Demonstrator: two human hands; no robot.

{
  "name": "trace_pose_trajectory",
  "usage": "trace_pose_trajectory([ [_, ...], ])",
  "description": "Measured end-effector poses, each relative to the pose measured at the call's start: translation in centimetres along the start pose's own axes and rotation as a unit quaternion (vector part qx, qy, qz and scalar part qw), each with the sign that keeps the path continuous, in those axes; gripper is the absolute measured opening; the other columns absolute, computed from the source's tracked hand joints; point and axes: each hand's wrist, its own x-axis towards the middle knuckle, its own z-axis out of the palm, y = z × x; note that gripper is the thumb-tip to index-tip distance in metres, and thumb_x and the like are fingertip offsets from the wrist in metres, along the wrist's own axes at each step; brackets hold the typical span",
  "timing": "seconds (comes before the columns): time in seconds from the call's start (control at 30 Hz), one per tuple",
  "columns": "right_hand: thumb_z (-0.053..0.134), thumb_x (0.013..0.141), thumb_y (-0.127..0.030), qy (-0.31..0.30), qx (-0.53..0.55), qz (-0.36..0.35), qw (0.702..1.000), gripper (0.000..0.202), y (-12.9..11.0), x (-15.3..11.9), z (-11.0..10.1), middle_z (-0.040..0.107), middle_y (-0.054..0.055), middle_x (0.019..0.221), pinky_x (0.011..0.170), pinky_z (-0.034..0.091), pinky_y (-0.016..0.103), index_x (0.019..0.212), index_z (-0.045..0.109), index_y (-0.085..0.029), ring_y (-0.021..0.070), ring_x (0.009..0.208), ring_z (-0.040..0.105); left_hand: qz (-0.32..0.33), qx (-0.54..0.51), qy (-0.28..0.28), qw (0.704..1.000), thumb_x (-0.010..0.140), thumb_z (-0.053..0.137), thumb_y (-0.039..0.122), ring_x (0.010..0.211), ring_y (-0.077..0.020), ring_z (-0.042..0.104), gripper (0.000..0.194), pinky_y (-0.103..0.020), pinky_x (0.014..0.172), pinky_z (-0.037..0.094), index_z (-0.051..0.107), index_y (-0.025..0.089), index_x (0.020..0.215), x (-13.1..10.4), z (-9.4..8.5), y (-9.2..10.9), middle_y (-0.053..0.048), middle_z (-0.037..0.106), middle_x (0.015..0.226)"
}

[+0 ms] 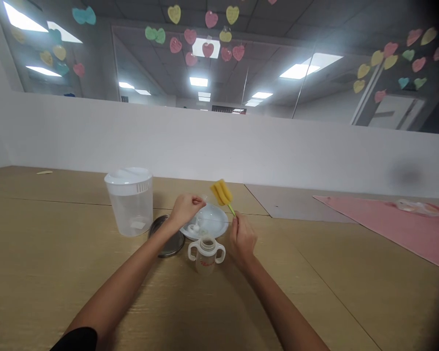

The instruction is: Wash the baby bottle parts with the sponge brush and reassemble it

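My right hand [243, 238] is closed round the green handle of a sponge bottle brush [223, 192], its yellow head tilted up and to the left. Over the white bowl [219, 225], my left hand [186, 210] is closed in a pinch; a small clear bit shows at its fingertips, too faint to name. Small white and clear parts [194, 228] lie in the bowl. Upright in front of it stands a baby bottle [206, 258] with two white handles, red print and an uncovered neck. Neither hand touches the bottle.
A clear plastic bucket with a white lid [129, 202] stands at left. Beside the bowl lies a round metal tray [171, 245], partly hidden by my left forearm. On the right are a pink cloth [384, 222] and a clear plastic packet [417, 207]. A white wall [219, 146] rises behind the table.
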Motion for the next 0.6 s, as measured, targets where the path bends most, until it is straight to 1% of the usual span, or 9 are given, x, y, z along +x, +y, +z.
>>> trace_pose_trajectory([
  [0.07,0.025,0.094,-0.029,0.009,0.005,0.000,1.000,0.040,0.0,0.1,0.0,0.065,0.010,0.090,0.071,0.042,0.028,0.111,0.057,-0.014,0.0187,0.084,0.057,0.006,0.084,0.023,0.996,0.072,0.061,0.027,0.071,-0.0181,0.062,0.018,-0.025,0.064,0.041,0.072,0.014,0.078,-0.4,-0.4,0.7,-0.007,0.071,0.078],
  [0.17,0.025,0.094,-0.030,-0.039,-0.002,-0.032,0.999,0.038,-0.1,0.1,0.2,0.063,0.009,0.088,0.070,0.040,0.028,0.110,0.058,-0.016,0.0186,0.083,0.055,0.021,0.178,0.029,0.983,0.076,0.058,0.027,0.073,-0.0175,0.064,0.020,-0.024,0.064,0.042,0.072,0.015,0.084,-0.9,-0.8,1.8,-0.007,0.072,0.081],
  [0.2,0.026,0.094,-0.031,-0.057,-0.011,-0.036,0.998,0.038,-0.2,0.1,0.2,0.062,0.009,0.088,0.069,0.039,0.028,0.109,0.058,-0.017,0.0187,0.082,0.054,0.022,0.191,0.029,0.981,0.077,0.057,0.027,0.074,-0.0173,0.065,0.021,-0.023,0.064,0.042,0.071,0.015,0.085,-1.0,-0.8,2.1,-0.007,0.072,0.081],
  [0.27,0.025,0.094,-0.032,-0.076,-0.031,-0.022,0.996,0.039,-0.2,0.1,0.3,0.061,0.008,0.087,0.067,0.037,0.028,0.107,0.059,-0.018,0.0190,0.081,0.052,0.021,0.208,0.030,0.978,0.077,0.056,0.028,0.074,-0.0170,0.065,0.021,-0.023,0.063,0.043,0.071,0.016,0.086,-1.1,-0.9,2.5,-0.006,0.072,0.081],
  [0.37,0.025,0.094,-0.035,-0.068,-0.039,0.026,0.997,0.040,-0.2,0.3,0.2,0.059,0.008,0.086,0.065,0.036,0.028,0.104,0.060,-0.018,0.0189,0.079,0.051,0.015,0.220,0.029,0.975,0.077,0.056,0.027,0.075,-0.0166,0.065,0.020,-0.022,0.062,0.042,0.070,0.016,0.085,-1.3,-1.0,2.8,-0.005,0.072,0.080],
  [0.43,0.026,0.094,-0.036,-0.058,-0.030,0.046,0.997,0.040,-0.2,0.4,0.1,0.058,0.007,0.085,0.065,0.035,0.027,0.102,0.061,-0.017,0.0182,0.078,0.051,0.013,0.226,0.026,0.974,0.077,0.056,0.028,0.075,-0.0163,0.065,0.019,-0.022,0.062,0.042,0.070,0.017,0.086,-1.4,-1.0,3.0,-0.004,0.072,0.081],
  [0.5,0.028,0.094,-0.036,-0.063,-0.019,0.038,0.997,0.039,-0.3,0.4,0.0,0.058,0.006,0.084,0.065,0.035,0.026,0.104,0.061,-0.017,0.0172,0.078,0.052,0.012,0.240,0.024,0.970,0.078,0.055,0.030,0.076,-0.0165,0.064,0.020,-0.023,0.062,0.042,0.070,0.019,0.087,-1.5,-1.1,3.2,-0.003,0.072,0.083],
  [0.6,0.033,0.093,-0.034,-0.101,-0.024,0.020,0.994,0.035,-0.4,0.2,0.1,0.059,0.005,0.083,0.061,0.032,0.024,0.108,0.062,-0.019,0.0151,0.074,0.054,0.008,0.276,0.015,0.961,0.081,0.052,0.033,0.077,-0.0175,0.064,0.023,-0.024,0.061,0.041,0.070,0.021,0.089,-1.7,-1.3,3.4,-0.002,0.072,0.086],
])
